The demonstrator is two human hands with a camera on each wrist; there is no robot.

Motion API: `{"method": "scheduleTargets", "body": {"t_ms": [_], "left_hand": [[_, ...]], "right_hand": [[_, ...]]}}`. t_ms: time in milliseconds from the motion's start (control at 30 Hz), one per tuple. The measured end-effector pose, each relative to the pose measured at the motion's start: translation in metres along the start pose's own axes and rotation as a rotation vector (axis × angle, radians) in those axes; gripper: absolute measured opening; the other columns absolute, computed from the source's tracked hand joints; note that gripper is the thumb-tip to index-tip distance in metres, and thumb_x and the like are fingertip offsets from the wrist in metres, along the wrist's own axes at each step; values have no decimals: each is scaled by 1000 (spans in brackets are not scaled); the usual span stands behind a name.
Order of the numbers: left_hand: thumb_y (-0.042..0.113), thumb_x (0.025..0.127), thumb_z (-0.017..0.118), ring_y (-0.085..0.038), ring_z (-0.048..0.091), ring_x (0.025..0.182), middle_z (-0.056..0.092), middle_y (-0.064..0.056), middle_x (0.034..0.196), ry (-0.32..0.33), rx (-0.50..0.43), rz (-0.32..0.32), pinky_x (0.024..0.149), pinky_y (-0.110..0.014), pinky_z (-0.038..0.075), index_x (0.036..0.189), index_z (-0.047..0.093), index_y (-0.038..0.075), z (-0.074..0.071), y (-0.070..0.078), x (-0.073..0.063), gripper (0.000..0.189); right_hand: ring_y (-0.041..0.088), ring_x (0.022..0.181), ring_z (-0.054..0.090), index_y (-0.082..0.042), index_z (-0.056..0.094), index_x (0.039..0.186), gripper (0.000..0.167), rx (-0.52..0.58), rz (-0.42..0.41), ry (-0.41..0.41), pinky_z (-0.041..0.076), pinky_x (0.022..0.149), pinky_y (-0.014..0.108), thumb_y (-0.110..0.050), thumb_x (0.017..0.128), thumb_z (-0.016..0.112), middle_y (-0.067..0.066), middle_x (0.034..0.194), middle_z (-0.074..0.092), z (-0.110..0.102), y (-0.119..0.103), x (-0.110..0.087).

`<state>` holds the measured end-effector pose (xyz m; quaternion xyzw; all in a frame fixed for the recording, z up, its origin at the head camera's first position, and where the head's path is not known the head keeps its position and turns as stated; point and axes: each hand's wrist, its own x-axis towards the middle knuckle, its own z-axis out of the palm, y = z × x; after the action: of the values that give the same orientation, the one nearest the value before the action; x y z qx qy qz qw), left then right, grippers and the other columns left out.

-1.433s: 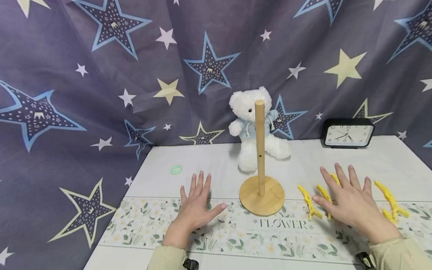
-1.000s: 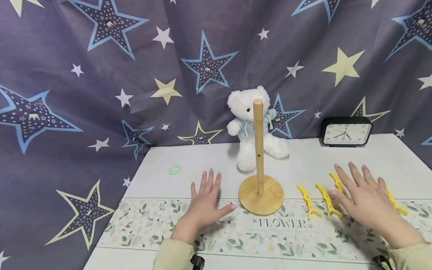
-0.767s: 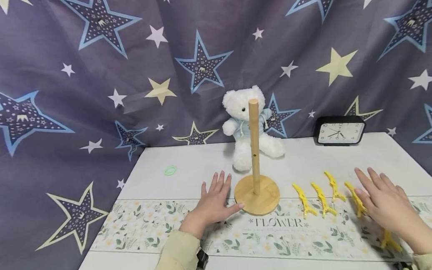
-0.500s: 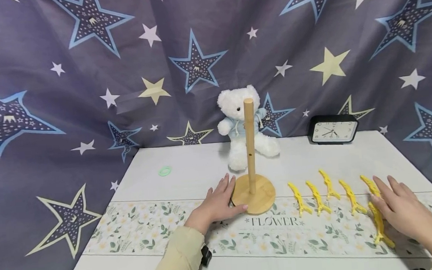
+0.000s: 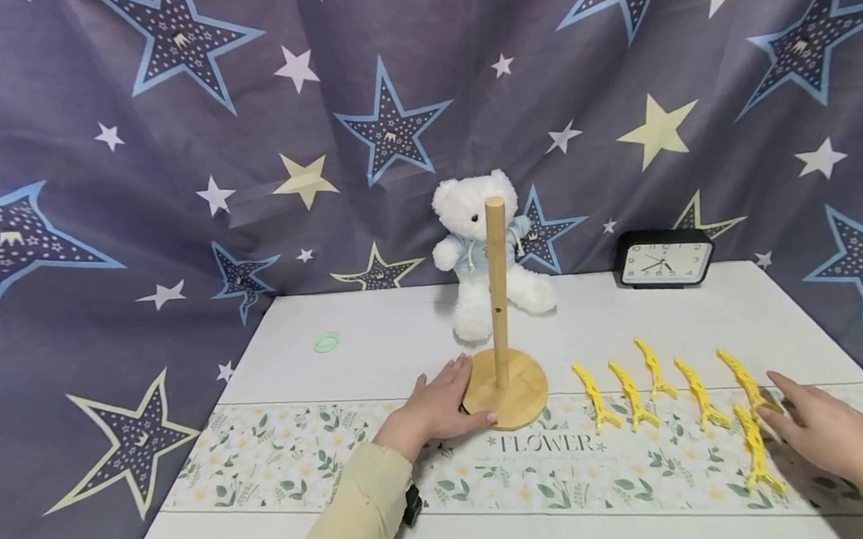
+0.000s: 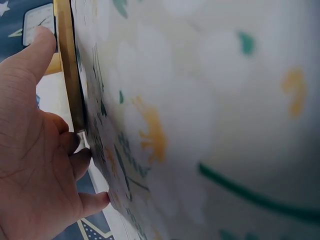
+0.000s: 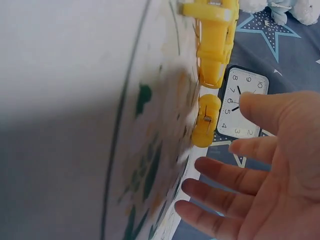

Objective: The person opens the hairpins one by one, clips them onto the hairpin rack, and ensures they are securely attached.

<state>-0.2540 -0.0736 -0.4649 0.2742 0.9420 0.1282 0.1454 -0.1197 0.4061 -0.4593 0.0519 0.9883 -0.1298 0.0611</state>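
In the head view a wooden stand (image 5: 500, 298) rises upright from a round base (image 5: 523, 392). My left hand (image 5: 429, 407) holds the base's left edge, fingers at its side and thumb at its front. The left wrist view has the thumb (image 6: 40, 52) along the base's rim (image 6: 70, 65), with the fingers bent below. My right hand (image 5: 829, 429) is beside a forked yellow clip (image 5: 756, 451), fingers extended and holding nothing. Several similar yellow clips (image 5: 699, 393) lie to its left. A small spring shows in one clip (image 7: 206, 117) in the right wrist view.
Behind the stand sits a white teddy bear (image 5: 471, 296) in a blue hoodie. A black-framed clock (image 5: 664, 259) stands at the back right, a pale green ring (image 5: 326, 343) lies at the back left. A flower-print strip (image 5: 279, 455) crosses the white table, with a star-patterned curtain (image 5: 301, 128) behind.
My left hand has moved right and taken hold of the stand's base. My right hand has moved right and down, uncovering the yellow clips. The head view has turned slightly right.
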Motion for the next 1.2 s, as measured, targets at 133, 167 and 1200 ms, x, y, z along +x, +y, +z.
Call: {"method": "scheduleTargets", "body": {"t_ms": [133, 167, 1200], "left_hand": [[72, 87, 49, -23, 14, 148, 11, -4, 163, -7, 4, 4, 115, -59, 11, 158, 12, 10, 0, 0, 0, 100], [71, 87, 49, -24, 15, 148, 12, -5, 163, -4, 4, 6, 115, -59, 11, 158, 13, 10, 0, 0, 0, 100], [69, 86, 56, -22, 10, 149, 9, -4, 163, -50, -1, -35, 116, -57, 7, 158, 11, 10, -1, 2, 0, 103]], "right_hand": [[26, 66, 56, 27, 36, 127, 70, 7, 69, -40, 46, 58, 45, -31, 97, 58, 18, 78, 58, -2, -3, 3], [23, 64, 54, 27, 38, 125, 69, 9, 83, -47, 46, 57, 43, -33, 97, 58, 15, 76, 58, -2, -3, 3], [49, 84, 59, 16, 46, 111, 45, 211, 127, 313, 48, 63, 53, -22, 94, 64, 35, 95, 60, -9, -46, 6]]}}
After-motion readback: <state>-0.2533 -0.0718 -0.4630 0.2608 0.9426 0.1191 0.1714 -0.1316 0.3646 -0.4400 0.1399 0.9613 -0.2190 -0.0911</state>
